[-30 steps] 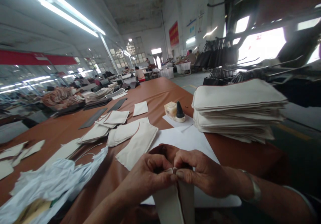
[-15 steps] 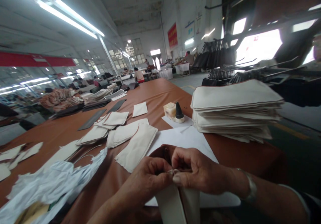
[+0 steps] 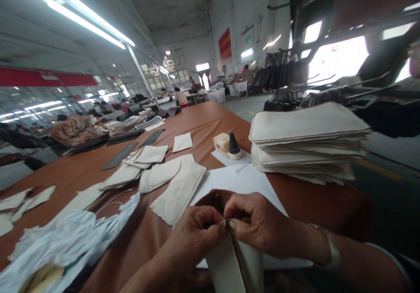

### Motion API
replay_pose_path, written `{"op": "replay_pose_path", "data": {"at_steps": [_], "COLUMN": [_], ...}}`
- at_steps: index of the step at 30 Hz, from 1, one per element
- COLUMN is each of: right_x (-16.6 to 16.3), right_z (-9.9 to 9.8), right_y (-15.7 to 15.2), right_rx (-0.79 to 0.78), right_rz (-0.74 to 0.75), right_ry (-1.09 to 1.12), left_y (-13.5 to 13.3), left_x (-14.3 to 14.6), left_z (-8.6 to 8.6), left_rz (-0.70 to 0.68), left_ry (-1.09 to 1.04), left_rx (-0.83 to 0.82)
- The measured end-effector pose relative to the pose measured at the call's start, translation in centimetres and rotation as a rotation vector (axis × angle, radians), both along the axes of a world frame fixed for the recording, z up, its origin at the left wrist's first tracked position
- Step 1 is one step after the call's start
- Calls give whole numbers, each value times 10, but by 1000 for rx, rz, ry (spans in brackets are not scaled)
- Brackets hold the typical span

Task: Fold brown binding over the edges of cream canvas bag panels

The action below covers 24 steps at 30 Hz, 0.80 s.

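Note:
Close to the table's front edge, my left hand pinches the top of a cream bag piece with a brown seam down its middle. My right hand pinches the same edge just beside it, thumb and forefinger pressed together. Brown material stands up behind my fingertips, with a small dark part on it that I cannot make out. The lower end of the bag piece runs out of view. White paper lies under and behind my hands.
A tall stack of cream panels stands on the right. Loose cream panels lie left of my hands. A small black cone-topped bottle sits beyond the paper. Crumpled pale wrapping covers the near left of the brown-covered table.
My right thumb has shifted slightly up and right along the pinched edge, and the brown seam below shows a little wider. Both hands keep their hold.

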State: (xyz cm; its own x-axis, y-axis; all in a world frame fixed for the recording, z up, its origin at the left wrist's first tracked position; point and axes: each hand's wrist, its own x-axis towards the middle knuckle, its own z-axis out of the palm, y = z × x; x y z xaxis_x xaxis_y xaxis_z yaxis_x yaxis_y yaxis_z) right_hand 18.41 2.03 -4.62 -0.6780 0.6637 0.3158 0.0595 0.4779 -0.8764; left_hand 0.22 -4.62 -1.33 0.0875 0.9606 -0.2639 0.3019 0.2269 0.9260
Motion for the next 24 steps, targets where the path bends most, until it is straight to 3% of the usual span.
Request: {"op": "replay_pose_path", "data": {"at_steps": [7,11,14,20,24], "right_x": [3,11,15,18,26], "right_z": [0,0,-6,-13,-1], "right_y": [5,7,7,2,-3], "right_rx": [202,329,369,331,135], "right_rz": [157,239,220,192,209], "right_ry": [191,154,85,32,134], "left_y": [-3,-6,-6,-5,-5], "left_x": [13,16,17,18,13], "left_z": [4,2,0,-3,-3], "left_rz": [93,142,170,157,89], "left_ry": [-44,-229,-368,-541,-490], "left_rx": [-67,-138,-180,-201,-163]}}
